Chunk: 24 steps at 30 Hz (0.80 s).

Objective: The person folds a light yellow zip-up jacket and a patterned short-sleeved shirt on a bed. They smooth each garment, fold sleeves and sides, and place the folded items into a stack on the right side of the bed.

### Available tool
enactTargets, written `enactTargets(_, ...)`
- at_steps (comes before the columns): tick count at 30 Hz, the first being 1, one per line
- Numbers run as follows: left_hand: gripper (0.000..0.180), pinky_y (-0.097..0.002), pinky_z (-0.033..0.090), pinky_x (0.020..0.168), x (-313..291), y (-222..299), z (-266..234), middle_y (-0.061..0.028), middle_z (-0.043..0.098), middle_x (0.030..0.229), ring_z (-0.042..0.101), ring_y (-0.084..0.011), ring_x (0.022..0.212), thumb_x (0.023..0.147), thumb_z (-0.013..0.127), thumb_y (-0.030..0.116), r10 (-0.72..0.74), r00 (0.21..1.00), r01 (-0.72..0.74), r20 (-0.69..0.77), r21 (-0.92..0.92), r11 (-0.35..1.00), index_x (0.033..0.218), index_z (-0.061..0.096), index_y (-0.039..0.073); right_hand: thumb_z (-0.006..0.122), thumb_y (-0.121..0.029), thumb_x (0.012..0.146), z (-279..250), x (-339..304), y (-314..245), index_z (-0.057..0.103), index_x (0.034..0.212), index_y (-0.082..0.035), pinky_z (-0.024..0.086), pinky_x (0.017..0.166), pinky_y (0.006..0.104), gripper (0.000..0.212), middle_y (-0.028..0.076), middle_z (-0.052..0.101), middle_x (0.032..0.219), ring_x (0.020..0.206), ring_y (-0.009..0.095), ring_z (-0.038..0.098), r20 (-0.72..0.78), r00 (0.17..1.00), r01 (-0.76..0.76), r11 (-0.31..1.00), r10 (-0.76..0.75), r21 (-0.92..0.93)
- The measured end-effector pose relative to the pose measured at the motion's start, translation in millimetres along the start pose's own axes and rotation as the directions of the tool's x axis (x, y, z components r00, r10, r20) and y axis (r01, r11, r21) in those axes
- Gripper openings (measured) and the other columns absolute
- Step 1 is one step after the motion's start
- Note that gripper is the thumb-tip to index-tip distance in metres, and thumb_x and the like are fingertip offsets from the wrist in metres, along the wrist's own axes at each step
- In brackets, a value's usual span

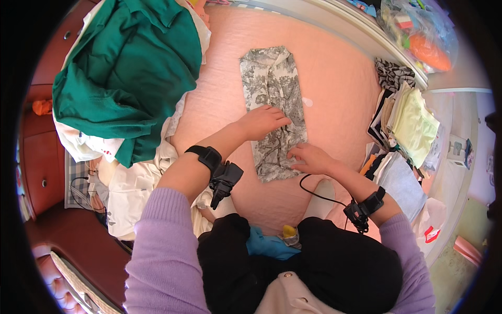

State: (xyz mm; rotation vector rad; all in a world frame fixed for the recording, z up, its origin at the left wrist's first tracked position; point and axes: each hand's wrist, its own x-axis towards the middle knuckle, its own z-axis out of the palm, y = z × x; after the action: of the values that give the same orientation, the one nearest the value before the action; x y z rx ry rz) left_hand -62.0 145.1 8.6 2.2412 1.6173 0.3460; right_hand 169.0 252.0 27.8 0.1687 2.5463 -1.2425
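Observation:
A white shirt with a dark grey scenic print (269, 86) lies folded into a long narrow strip on the pink bedspread, its collar at the far end. My left hand (265, 123) rests across the middle of the shirt, palm down and fingers stretched out. At the shirt's lower right edge is my right hand (312, 158), thumb and fingers apart, fingertips touching the cloth. Neither hand visibly grips anything.
A large heap of clothes with a green sweatshirt (130, 68) on top stands at the left. To the right are stacks of folded clothes, including a pale yellow one (415, 125). A clear plastic bag (421, 39) hangs at the far right. Pink bedspread (334, 78) surrounds the shirt.

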Motion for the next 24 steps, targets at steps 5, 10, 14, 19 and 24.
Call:
enactTargets(5, 0.055, -0.0390, 0.036, 0.106, -11, -4, -7, -0.0051, 0.057, 0.125, 0.046, -0.0216, 0.129, 0.073, 0.064, 0.002, 0.169, 0.984, -0.176, 0.060, 0.156, 0.972, 0.127, 0.055, 0.012, 0.071, -0.016, 0.078, -24, 3, 18, 0.065, 0.101, -0.009, 0.049, 0.079, 0.0388, 0.025, 0.009, 0.061, 0.091, 0.092, 0.028, 0.059, 0.219, 0.975, -0.030, 0.999, 0.025, 0.021)
enactTargets(10, 0.072, -0.0411, 0.027, 0.117, -23, 0, -16, -0.0075, 0.043, 0.148, 0.034, -0.0219, 0.141, 0.074, 0.060, 0.002, 0.148, 0.975, -0.175, 0.164, 0.164, 0.971, 0.144, 0.040, 0.008, 0.062, -0.004, 0.079, -55, 22, 30, 0.063, 0.115, -0.009, 0.049, 0.093, 0.0355, 0.036, 0.006, 0.059, 0.117, 0.113, 0.024, 0.054, -0.068, 0.934, 0.283, 0.844, -0.350, -0.456)
enactTargets(14, 0.076, -0.0415, 0.021, 0.120, -30, -1, -14, -0.0096, 0.032, 0.156, 0.028, -0.0210, 0.145, 0.076, 0.058, 0.004, 0.148, 0.966, -0.188, 0.211, 0.185, 0.964, 0.148, 0.033, 0.004, 0.055, -0.006, 0.083, -59, 38, 37, 0.059, 0.123, -0.006, 0.045, 0.104, 0.0320, 0.040, 0.005, 0.054, 0.133, 0.129, 0.021, 0.047, 0.084, 0.863, 0.427, 0.628, -0.499, -0.650)
enactTargets(19, 0.077, -0.0416, 0.018, 0.121, -35, -1, 0, -0.0107, 0.029, 0.157, 0.023, -0.0206, 0.147, 0.077, 0.059, 0.009, 0.141, 0.976, -0.185, 0.169, 0.284, 0.941, 0.149, 0.031, 0.002, 0.053, -0.011, 0.085, -56, 44, 47, 0.058, 0.125, -0.006, 0.045, 0.105, 0.0324, 0.041, 0.006, 0.053, 0.136, 0.132, 0.021, 0.047, 0.104, 0.846, 0.448, 0.591, -0.522, -0.671)
enactTargets(24, 0.076, -0.0423, 0.019, 0.121, -42, -1, -5, -0.0098, 0.027, 0.158, 0.024, -0.0216, 0.147, 0.078, 0.054, 0.004, 0.171, 0.968, -0.190, 0.185, 0.088, 0.978, 0.150, 0.029, 0.004, 0.053, -0.011, 0.085, -57, 44, 52, 0.057, 0.126, -0.006, 0.046, 0.104, 0.0330, 0.041, 0.007, 0.054, 0.136, 0.131, 0.022, 0.048, 0.114, 0.818, 0.488, 0.574, -0.564, -0.658)
